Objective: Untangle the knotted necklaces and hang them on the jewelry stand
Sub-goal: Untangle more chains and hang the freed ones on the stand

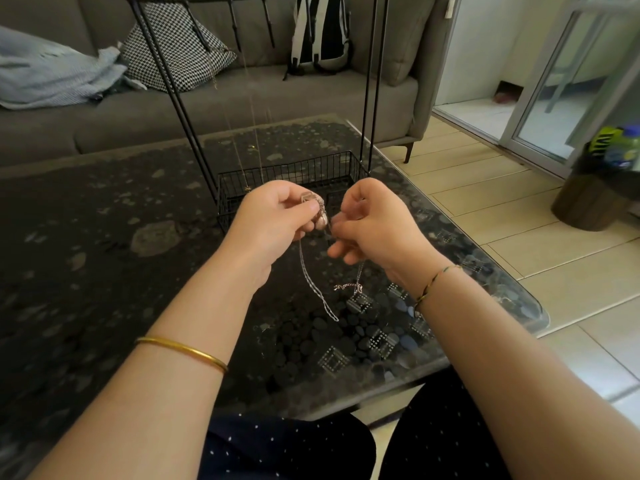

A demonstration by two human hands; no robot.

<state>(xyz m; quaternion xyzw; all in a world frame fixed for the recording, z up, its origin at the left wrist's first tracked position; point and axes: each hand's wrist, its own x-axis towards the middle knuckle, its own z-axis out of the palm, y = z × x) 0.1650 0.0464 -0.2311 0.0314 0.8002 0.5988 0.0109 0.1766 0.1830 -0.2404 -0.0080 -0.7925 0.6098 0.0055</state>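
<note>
Chain [313, 285], thin and silver with small flat links, hangs in the air just in front of the stand [188, 123], held between both hands. Its upper part is gathered into a pinkish, shiny bunch [321, 219] at the left hand's fingertips; whether that is knotted chain or a pendant cannot be told. From there a doubled length drops in a narrow loop, and a second, shorter end with a small clasp [348, 287] dangles under the right hand. The left hand [277, 216], in front of the stand's basket, pinches the bunch between curled thumb and fingers. The right hand [372, 223], just beside it and also in front of the basket, has its fingers curled in and pinches a strand of the chain. The stand is a black wire frame with pegs along its top bar and a mesh basket [294, 169] at its foot; fine pale strands [254, 126] hang from the bar. It stands on a dark glass table [104, 237]. Behind the stand is a grey sofa [114, 123] with a patterned cushion [173, 43] and a backpack [320, 32].
</note>
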